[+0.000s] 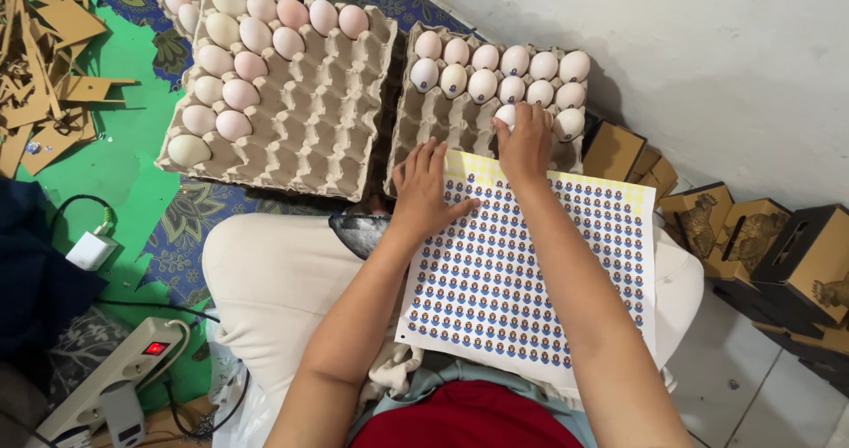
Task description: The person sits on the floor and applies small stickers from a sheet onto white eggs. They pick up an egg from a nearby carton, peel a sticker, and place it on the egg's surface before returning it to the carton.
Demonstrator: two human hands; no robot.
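I see my right hand [525, 143] reaching forward with its fingers [517, 125] curled down over a white egg [505, 113], gripping it from above where it sits in the near row of the right-hand egg tray [424, 130]. Just beyond those fingers, two rows of pale eggs [500, 69] fill the far end of that tray; the cups to the left of the fingers are bare.

My left hand [424, 187] lies flat, fingers [423, 160] spread and holding nothing, pressing the top left corner of the sticker sheet [531, 271]. The sheet rests across my lap, directly under and behind both hands, covered in rows of small round blue-and-red stickers, with a yellowish strip along its far edge next to the right fingers.

Well to the left of the left fingers sits a second egg tray [309, 112], with pinkish and cream eggs [234, 59] along its far and left sides. To the right of the right fingers, dark cardboard boxes [778, 245] printed with hens stand by the wall. Far left, on the floor, I see cardboard scraps [44, 50], a white charger [91, 250] and a power strip [124, 373].
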